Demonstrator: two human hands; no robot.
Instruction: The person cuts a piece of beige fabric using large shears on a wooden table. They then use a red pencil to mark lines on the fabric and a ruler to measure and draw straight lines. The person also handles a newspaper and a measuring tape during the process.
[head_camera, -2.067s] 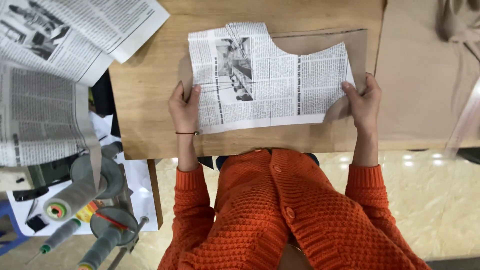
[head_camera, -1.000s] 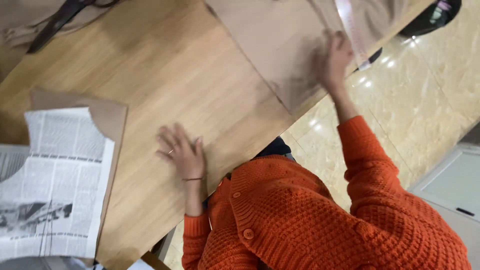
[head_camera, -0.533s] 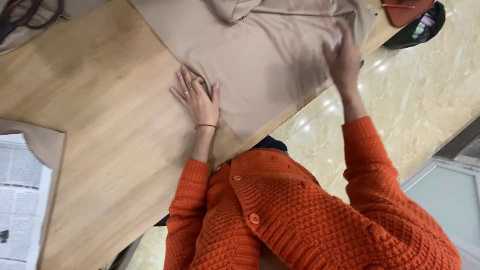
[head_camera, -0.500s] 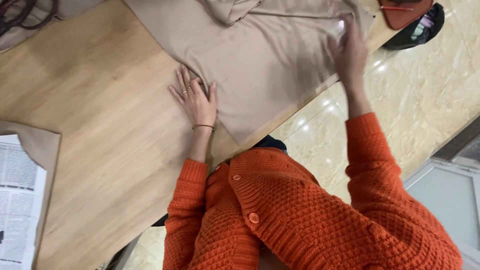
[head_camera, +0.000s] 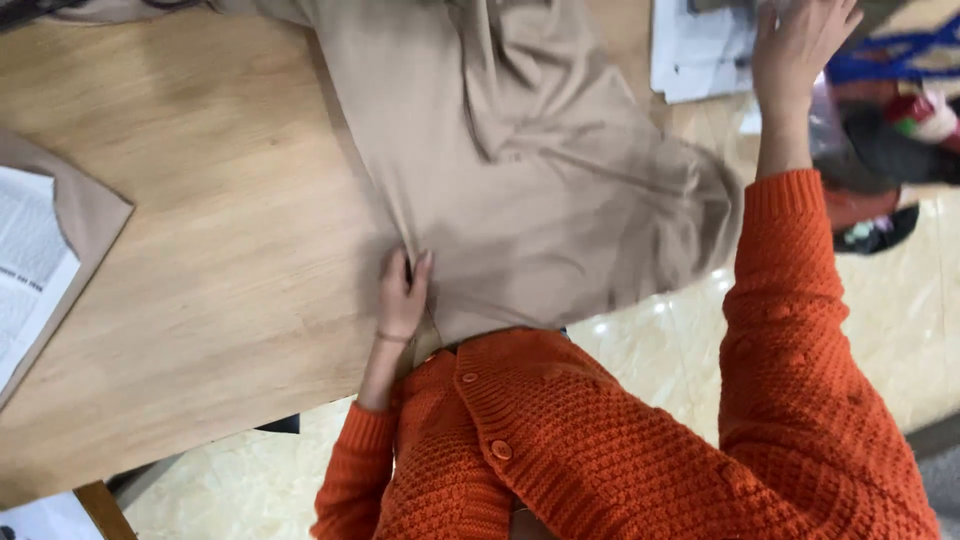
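So your left hand (head_camera: 402, 293) pinches the near edge of the beige fabric (head_camera: 520, 170), fingers closed on a small fold right where the cloth meets the wooden table (head_camera: 200, 230). Your right hand (head_camera: 800, 40) is up past the far corner, fingers spread and holding nothing that shows.

The fabric lies across the table's right part, rumpled, with one blurred end hanging over the edge above the floor. By the look of it, the cloth is on the table but not yet flat; the creases near the top remain to be smoothed.

At the left edge sits a newspaper sheet (head_camera: 25, 270) on a brown paper piece (head_camera: 90, 210). White papers (head_camera: 700, 50) lie at top right; beyond them, colourful bags (head_camera: 890, 120), too blurred to tell further.
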